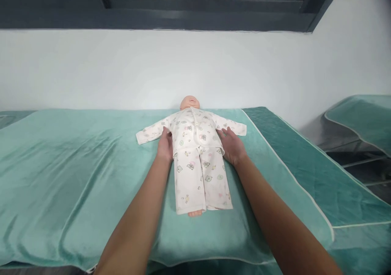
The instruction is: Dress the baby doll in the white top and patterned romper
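A baby doll (190,102) lies on its back, head toward the wall, arms spread wide. It wears a white patterned shirt (195,130) and matching trousers (203,181). Toes poke out below one trouser leg; the doll's hands are hidden inside the sleeves. My left hand (165,145) rests against the left side of the shirt, under the sleeve, fingers stretched out. On the other side my right hand (233,147) touches the shirt's edge near the waist, its fingers loosely apart. Both thumbs are partly hidden.
Beneath the doll, a light green sheet (91,177) with folds on the left covers a bed. A darker green padded cover (293,161) shows at the right. White wall (146,67) and a dark window frame (198,12) stand behind. Another green-covered bed (363,116) is at far right.
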Tool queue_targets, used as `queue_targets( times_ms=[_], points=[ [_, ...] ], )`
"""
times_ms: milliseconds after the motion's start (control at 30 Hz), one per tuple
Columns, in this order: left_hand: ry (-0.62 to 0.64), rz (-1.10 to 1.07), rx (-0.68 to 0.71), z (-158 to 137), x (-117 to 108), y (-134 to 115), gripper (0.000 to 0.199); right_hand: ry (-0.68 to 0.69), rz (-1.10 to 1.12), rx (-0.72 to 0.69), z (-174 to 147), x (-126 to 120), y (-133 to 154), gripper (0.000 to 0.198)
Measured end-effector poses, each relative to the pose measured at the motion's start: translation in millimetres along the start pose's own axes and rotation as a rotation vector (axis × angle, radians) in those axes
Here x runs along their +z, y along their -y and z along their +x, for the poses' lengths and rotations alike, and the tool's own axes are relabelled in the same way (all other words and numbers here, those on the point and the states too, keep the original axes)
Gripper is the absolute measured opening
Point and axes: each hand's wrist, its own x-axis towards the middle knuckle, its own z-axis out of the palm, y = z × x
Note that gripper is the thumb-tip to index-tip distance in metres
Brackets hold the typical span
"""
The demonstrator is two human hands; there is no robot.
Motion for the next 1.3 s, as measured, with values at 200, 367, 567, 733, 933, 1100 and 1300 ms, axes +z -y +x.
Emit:
queue_targets(
  times_ms=[200,367,567,733,933,1100,1300],
  points=[
    [-0.073,-0.08,0.09,-3,3,-5,0.051,-0.233,0.298,-0.097,2,-23,8,0.038],
    [-0.093,-0.112,0.11,-7,3,-8,0.049,-0.287,0.353,-0.166,2,-34,13,0.044],
    [-0.057,-0.17,0.065,-16,-7,-10,0.046,-0.353,0.326,-0.241,1,-57,34,0.053],
    [-0.078,-0.15,0.065,-31,-11,-9,0.038,-0.407,0.281,-0.286,-7,-70,39,0.038],
    [-0.255,-0.105,0.157,-63,-19,-4,0.036,-0.442,0.101,-0.395,-9,-58,29,0.036],
    [-0.317,-0.095,0.319,-118,-34,-11,0.026,-0.429,0.021,-0.341,-10,-53,25,0.039],
    [-0.584,0.312,0.739,-238,-105,-43,0.027,-0.553,-0.087,-0.298,-21,-44,19,0.035]
  ],
)
